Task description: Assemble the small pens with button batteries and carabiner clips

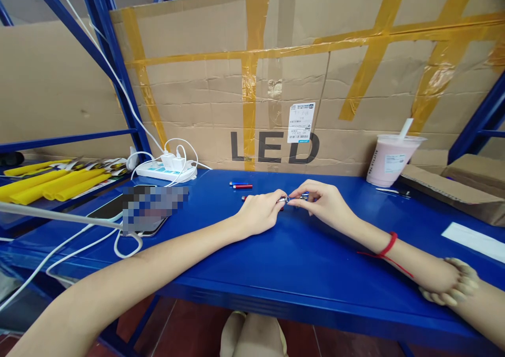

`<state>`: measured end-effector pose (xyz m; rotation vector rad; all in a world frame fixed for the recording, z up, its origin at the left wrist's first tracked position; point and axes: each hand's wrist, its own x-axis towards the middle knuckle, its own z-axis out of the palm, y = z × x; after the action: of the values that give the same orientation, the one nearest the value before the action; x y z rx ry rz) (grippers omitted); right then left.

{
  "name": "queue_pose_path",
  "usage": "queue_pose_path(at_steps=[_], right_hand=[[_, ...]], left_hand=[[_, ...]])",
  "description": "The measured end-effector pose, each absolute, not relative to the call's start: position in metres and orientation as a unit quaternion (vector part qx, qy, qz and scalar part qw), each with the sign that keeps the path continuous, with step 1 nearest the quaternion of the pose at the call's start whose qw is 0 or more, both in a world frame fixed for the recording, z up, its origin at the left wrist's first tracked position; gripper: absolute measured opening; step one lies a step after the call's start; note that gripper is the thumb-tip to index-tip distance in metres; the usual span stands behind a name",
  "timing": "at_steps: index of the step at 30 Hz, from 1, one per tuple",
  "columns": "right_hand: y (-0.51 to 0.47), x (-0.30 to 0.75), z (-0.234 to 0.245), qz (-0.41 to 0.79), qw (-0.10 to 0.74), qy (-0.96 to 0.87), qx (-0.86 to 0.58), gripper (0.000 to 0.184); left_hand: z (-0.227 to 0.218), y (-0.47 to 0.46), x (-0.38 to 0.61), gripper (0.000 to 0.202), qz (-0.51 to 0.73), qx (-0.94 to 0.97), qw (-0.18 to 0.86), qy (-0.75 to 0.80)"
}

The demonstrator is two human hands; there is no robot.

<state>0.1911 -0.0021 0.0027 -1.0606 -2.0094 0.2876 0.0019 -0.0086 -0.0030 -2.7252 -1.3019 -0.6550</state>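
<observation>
the left hand point(260, 209) is curled nearly closed, thumb and forefinger pinching a small silvery piece point(284, 200). the right hand point(327, 201), palm loosely arched, pinches at the other end with its fingertips. the piece sits between the two hands, its long axis running sideways from left fingertips to right; which end is its tip i cannot tell. just beyond the left hand, a blue stick point(239, 184) and a red stick point(242, 187) lie side by side, also pointing sideways, on the blue table point(268, 257).
</observation>
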Motion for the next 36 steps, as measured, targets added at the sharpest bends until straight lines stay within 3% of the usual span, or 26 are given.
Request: queue_pose_path(at_steps=[36], right_hand=[[0.0001,0.1941,0.0012,0.134,0.374,-0.801,-0.448,0.043]], left_hand=[[-0.006,-0.0037,0.0012,0.028,-0.207,-0.906,0.014,-0.369]])
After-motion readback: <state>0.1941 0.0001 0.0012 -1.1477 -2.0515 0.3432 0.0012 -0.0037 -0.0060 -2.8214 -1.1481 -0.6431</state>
